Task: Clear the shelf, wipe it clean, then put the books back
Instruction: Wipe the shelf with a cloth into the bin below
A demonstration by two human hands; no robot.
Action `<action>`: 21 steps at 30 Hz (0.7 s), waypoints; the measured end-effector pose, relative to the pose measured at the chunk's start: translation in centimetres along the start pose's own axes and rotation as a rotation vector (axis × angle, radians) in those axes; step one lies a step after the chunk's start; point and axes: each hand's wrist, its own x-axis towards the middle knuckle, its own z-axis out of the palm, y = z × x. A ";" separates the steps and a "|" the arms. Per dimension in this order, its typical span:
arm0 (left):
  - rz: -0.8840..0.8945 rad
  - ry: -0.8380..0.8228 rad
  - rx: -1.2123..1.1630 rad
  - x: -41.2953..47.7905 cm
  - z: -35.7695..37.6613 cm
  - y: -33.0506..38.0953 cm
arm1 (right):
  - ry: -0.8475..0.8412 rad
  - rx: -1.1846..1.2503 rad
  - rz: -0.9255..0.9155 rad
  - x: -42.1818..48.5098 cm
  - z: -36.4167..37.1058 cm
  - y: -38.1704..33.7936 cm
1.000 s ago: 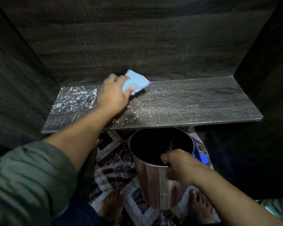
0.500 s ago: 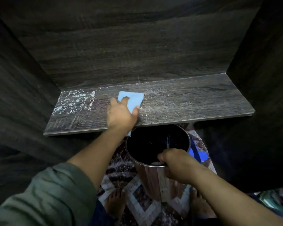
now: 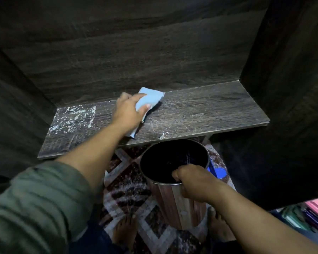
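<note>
- Two bare feet stand nearest the camera on a patterned rug, below the front of the shelf
- Off at the lower right edge lies a blurred stack with pink and green covers, which I take for the books; it is well apart from the shelf
- The right hand has its fingers curled over the near rim of a wood-patterned bin, whose open mouth sits just under the front edge of the shelf; I cannot tell whether the bin rests on the rug or is lifted
- Farther in, the left hand presses a light blue cloth onto the board near its middle, close to the back wall, with fingers bent over it and the thumb pinching its edge
- White dust covers the left end of the board, well apart from the bin, and a small fleck sits at the front edge just above the bin's rim
- Wiping is the step in hand, by my judgement: no book stands on the board, so clearing looks done and putting back is not yet begun
- Next, the cloth needs to reach the left patch and drag the powder to the front lip, with the bin brought under that spot so it falls in and not on the rug
</note>
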 end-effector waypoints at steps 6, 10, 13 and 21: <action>-0.034 -0.143 0.257 0.2 2.8 -1.0 | 0.023 -0.014 -0.008 0.1 -0.2 0.1; 0.261 -0.187 0.130 -3.2 3.6 0.9 | 0.021 -0.009 0.000 0.1 -0.3 0.2; 0.445 -0.224 0.050 -6.7 3.4 1.4 | 0.031 -0.002 -0.009 -0.1 -0.4 0.1; 0.134 0.074 -0.105 -9.1 -0.3 0.6 | 0.028 0.008 -0.004 -0.5 -0.5 -0.1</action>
